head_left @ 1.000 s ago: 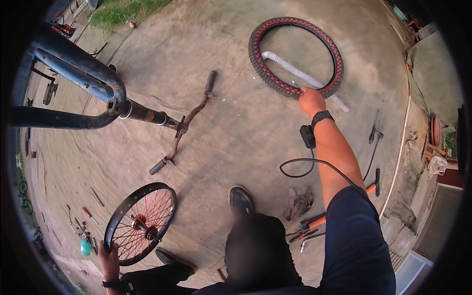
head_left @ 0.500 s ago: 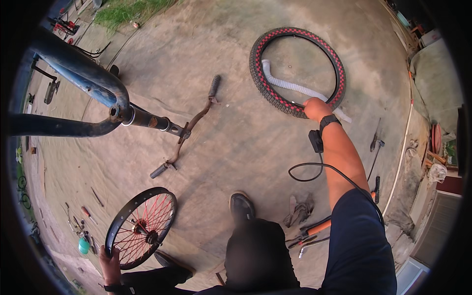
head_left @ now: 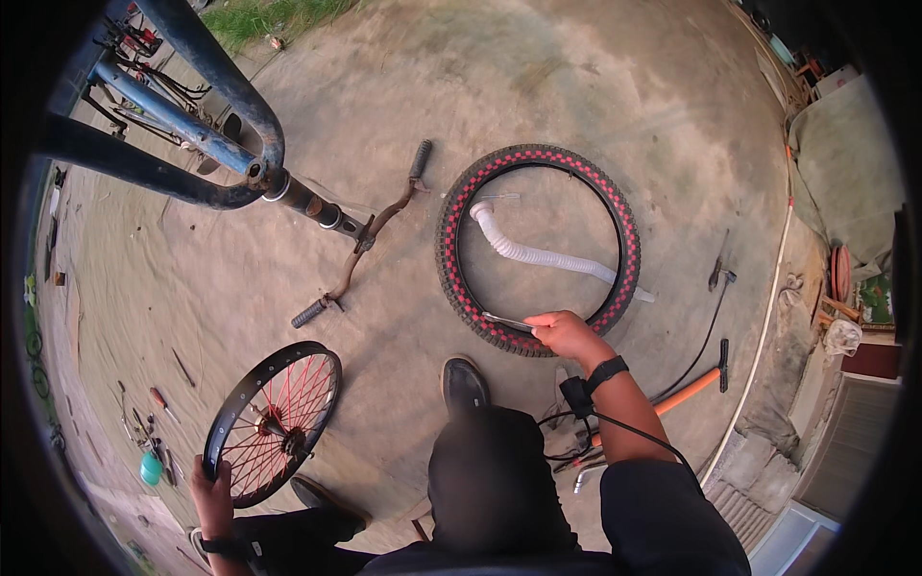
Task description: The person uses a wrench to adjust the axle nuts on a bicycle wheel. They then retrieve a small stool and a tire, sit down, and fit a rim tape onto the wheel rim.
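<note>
On the lower left, my left hand (head_left: pixel 213 494) is closed around the black rim of a bicycle wheel (head_left: pixel 219 451) with red spokes, held tilted beside my leg. No tyre is on this rim. A black knobbly tyre (head_left: pixel 631 259) with a red checkered sidewall lies flat on the ground ahead. My right hand (head_left: pixel 569 338) is over its near edge, fingers closed on a slim silvery metal tool (head_left: pixel 507 321) that extends left across the tyre. A whitish ribbed hose (head_left: pixel 547 256) lies inside the tyre ring, one end reaching past its right side.
A blue bicycle frame (head_left: pixel 216 91) with attached handlebars (head_left: pixel 389 224) is at upper left. An orange-bodied pump (head_left: pixel 687 391) with a black hose lies right, partly behind my forearm. Screwdriver (head_left: pixel 163 401), several tools and a teal round object (head_left: pixel 151 468) lie left. My shoe (head_left: pixel 465 384) is near the tyre.
The tyre and ribbed hose have moved nearer and left with my right hand, closer to the handlebars. The silvery tool now shows plainly. My left hand keeps its hold on the wheel.
</note>
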Demonstrator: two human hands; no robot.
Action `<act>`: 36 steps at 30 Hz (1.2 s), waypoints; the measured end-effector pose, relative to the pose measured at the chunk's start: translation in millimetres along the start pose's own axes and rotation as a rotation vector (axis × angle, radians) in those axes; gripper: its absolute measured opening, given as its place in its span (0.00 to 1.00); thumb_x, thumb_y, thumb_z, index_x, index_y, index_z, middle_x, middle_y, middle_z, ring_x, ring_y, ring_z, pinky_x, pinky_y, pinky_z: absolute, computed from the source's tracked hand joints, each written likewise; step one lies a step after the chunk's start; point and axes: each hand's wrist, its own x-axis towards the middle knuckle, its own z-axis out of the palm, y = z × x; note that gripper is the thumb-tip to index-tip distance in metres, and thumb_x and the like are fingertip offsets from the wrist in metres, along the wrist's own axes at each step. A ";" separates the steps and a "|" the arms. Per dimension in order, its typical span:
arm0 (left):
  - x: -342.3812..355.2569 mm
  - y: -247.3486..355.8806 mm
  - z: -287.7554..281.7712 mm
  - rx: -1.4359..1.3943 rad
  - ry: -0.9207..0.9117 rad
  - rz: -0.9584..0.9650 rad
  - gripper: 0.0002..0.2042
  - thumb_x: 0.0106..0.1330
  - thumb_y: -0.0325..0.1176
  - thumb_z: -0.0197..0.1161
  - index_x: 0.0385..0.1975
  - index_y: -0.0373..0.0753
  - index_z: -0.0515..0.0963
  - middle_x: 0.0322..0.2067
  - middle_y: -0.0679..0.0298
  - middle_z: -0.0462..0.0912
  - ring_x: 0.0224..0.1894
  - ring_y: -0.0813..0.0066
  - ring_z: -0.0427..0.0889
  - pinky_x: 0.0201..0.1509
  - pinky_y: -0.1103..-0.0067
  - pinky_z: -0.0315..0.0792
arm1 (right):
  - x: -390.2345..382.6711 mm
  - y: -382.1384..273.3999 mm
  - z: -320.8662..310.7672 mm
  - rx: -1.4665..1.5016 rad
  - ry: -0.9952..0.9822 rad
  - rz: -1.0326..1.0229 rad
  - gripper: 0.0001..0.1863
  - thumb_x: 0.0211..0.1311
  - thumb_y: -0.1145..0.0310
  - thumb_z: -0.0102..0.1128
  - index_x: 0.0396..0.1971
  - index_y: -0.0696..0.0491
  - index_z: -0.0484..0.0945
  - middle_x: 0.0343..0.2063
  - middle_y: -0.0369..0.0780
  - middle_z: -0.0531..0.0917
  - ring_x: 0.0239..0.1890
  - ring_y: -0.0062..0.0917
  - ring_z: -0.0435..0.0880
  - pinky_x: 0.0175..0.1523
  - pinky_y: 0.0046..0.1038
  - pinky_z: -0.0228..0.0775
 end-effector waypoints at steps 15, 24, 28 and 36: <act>-7.0 -27.1 -2.9 -0.016 -0.011 0.062 0.11 0.71 0.32 0.64 0.30 0.40 0.68 0.22 0.74 0.67 0.24 0.87 0.64 0.25 0.82 0.63 | -127.3 154.1 30.9 1.151 0.915 0.399 0.25 0.76 0.66 0.50 0.70 0.48 0.62 0.42 0.38 0.84 0.32 0.24 0.84 0.31 0.23 0.69; -5.0 -17.2 0.1 -0.022 -0.035 0.071 0.09 0.71 0.31 0.64 0.31 0.40 0.69 0.22 0.75 0.67 0.24 0.89 0.65 0.26 0.84 0.65 | -129.0 222.1 82.2 0.413 0.957 0.549 0.31 0.67 0.60 0.61 0.66 0.54 0.67 0.46 0.44 0.83 0.41 0.34 0.85 0.43 0.33 0.77; -13.3 -21.0 -4.0 -0.029 -0.021 0.041 0.09 0.71 0.31 0.64 0.32 0.40 0.70 0.23 0.74 0.69 0.24 0.89 0.66 0.26 0.84 0.67 | -103.4 142.8 88.7 -0.350 0.843 0.217 0.36 0.53 0.60 0.72 0.61 0.60 0.71 0.60 0.53 0.74 0.59 0.46 0.76 0.68 0.40 0.65; -6.8 -23.2 -0.9 -0.048 -0.021 0.044 0.08 0.71 0.30 0.63 0.33 0.40 0.70 0.23 0.74 0.69 0.24 0.89 0.66 0.25 0.85 0.66 | -17.3 27.9 129.5 -0.554 0.245 -0.129 0.40 0.50 0.53 0.73 0.61 0.57 0.71 0.57 0.47 0.77 0.61 0.40 0.75 0.65 0.42 0.66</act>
